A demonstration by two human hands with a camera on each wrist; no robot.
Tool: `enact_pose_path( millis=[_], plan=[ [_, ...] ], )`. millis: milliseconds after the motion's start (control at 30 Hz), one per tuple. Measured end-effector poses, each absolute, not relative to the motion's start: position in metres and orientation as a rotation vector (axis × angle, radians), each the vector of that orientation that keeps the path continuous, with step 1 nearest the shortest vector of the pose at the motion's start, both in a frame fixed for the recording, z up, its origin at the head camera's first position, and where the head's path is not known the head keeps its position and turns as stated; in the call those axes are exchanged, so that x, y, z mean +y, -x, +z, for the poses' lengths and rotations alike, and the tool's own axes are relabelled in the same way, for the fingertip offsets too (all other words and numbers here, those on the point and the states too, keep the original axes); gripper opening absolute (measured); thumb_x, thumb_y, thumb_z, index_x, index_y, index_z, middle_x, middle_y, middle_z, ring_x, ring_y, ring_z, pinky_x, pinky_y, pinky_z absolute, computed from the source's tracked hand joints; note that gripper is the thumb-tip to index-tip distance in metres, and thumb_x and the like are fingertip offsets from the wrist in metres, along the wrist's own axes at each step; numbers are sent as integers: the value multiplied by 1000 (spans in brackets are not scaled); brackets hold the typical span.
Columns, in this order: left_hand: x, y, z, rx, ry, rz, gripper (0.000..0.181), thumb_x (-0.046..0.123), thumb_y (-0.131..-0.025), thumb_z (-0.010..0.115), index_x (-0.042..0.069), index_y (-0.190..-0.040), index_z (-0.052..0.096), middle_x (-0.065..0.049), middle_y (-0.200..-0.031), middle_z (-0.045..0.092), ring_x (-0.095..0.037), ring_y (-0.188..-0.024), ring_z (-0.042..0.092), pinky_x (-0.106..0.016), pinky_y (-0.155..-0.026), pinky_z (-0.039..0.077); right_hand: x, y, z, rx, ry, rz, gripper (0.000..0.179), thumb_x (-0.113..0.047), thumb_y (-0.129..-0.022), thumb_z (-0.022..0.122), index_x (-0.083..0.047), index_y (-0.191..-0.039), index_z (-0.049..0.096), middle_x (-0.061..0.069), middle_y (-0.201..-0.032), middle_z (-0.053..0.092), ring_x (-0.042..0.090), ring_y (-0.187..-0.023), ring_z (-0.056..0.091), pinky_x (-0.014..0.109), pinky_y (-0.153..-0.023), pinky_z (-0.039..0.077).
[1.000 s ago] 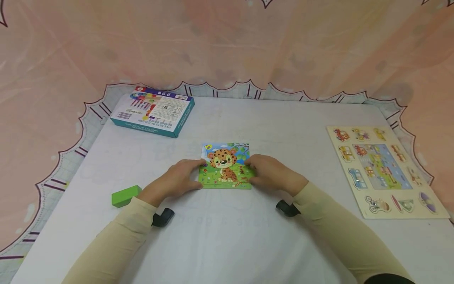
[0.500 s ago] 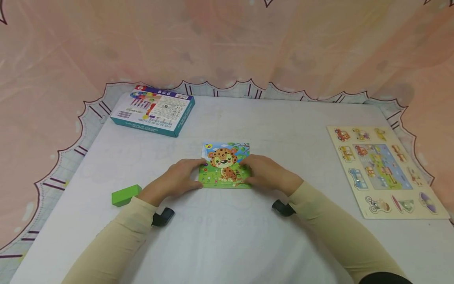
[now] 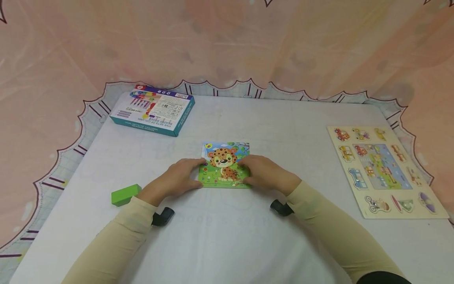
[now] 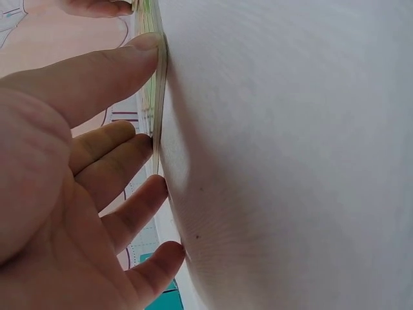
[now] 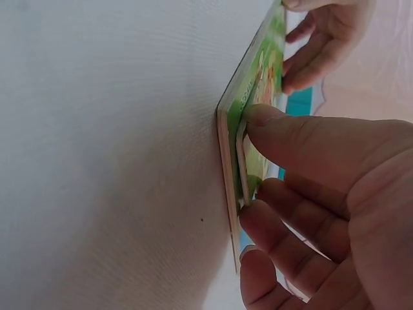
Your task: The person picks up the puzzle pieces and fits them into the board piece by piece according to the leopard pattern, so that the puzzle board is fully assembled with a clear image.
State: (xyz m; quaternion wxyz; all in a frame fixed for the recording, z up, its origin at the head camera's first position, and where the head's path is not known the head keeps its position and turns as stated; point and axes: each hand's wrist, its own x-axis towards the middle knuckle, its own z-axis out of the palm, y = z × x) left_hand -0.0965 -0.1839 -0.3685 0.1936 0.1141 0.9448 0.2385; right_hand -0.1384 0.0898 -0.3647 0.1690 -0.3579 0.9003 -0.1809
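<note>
A small leopard jigsaw puzzle [image 3: 223, 167] lies flat on the white table, picture side up. My left hand [image 3: 177, 177] rests at its left edge, fingers fairly straight, with the thumb near the front corner. In the left wrist view the thumb [image 4: 145, 51] touches the thin board's side and the other fingers are spread. My right hand [image 3: 267, 173] is over the puzzle's right side. The right wrist view shows it pinching a puzzle piece [image 5: 246, 177] between thumb and fingers; the piece's edge stands above the board beneath. My right fingers hide part of the puzzle.
A green block [image 3: 125, 195] lies beside my left forearm. A flat teal-and-white toy box [image 3: 152, 112] is at the back left. A large wooden picture board [image 3: 345, 173] with vehicle shapes lies at the right. A patterned curtain [image 3: 227, 43] hangs behind the table.
My right hand has shifted a little to the left, further over the puzzle, carrying the piece inward. My left hand has stayed nearly still.
</note>
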Motion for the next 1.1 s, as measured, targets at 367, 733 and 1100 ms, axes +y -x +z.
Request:
enact_pose_path(
  millis=[367,733,1100],
  plan=[
    [-184,96,-367,2652,-325,668,73,18,-88,78,7,-152,43,-16,-152,43,-38,-143,33,-54,-115,29,85,138,-362,2549,1005,-492,49,-19,-91,75,3,-131,60,12,-127,62,26,-114,57,42,-103,45],
    [-184,96,-367,2647,-317,675,73,19,-88,78,7,-151,43,-16,-152,43,-37,-143,33,-54,-116,29,82,138,-361,2544,974,-492,49,-17,-90,74,3,-133,59,13,-129,62,26,-115,57,42,-103,45],
    [-184,97,-368,2644,-307,677,73,19,-88,78,8,-152,43,-15,-152,43,-37,-143,33,-54,-115,29,84,139,-362,2564,968,-477,49,-17,-89,75,1,-132,60,12,-130,62,27,-119,57,43,-104,44]
  ],
)
